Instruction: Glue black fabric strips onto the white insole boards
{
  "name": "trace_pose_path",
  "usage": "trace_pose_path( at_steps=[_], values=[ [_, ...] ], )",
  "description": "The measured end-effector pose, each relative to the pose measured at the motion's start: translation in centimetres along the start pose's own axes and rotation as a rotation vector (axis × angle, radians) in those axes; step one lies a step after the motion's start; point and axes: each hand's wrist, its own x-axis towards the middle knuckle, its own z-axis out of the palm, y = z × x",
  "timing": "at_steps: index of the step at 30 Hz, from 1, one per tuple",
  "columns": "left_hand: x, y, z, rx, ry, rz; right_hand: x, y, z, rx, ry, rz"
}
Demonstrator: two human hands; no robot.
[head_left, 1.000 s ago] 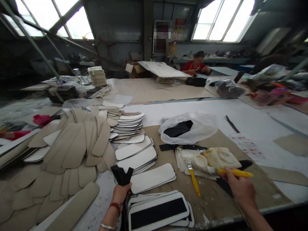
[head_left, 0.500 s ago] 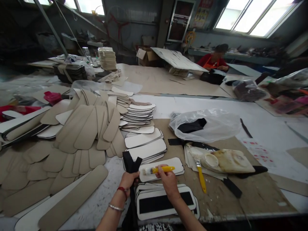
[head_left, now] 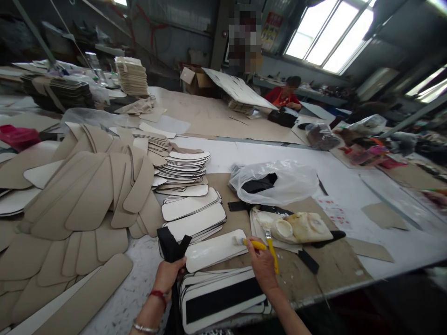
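- Both hands are closed, low in the frame's centre: black strips [head_left: 169, 245] are gripped by the left hand [head_left: 166, 275], a yellow-handled brush [head_left: 257, 244] by the right hand [head_left: 263, 267].
- Bristles are held at the right end of a white piece [head_left: 214, 249], lower centre; a coating is apparently being spread.
- For further strokes, even pressure and a steadied piece seem called for.
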Motion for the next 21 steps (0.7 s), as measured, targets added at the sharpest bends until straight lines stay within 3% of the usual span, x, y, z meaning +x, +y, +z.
trace_pose_path(
  at_steps=[7, 11, 14, 18, 21],
  values=[
    [-0.2, 0.0, 0.2, 0.037, 0.022, 0.006, 1.2, 1.7, -1.7, -0.089, 0.090, -0.208],
    [-0.5, 0.1, 0.3, 0.034, 0.017, 0.029, 0.5, 1.3, -1.2, -0.154, 0.047, -0.396],
    [-0.6, 0.1, 0.3, 0.034, -0.004, 0.044, -1.1, -0.4, -0.1, -0.184, -0.039, -0.510],
    [-0.8, 0.3, 0.2, 0.039, -0.019, 0.057, -2.8, -2.1, 0.6, -0.123, -0.178, -0.534],
    [-1.1, 0.5, 0.2, 0.061, 0.009, 0.067, -2.9, -1.2, 0.6, -0.180, -0.071, -0.527]
  ],
)
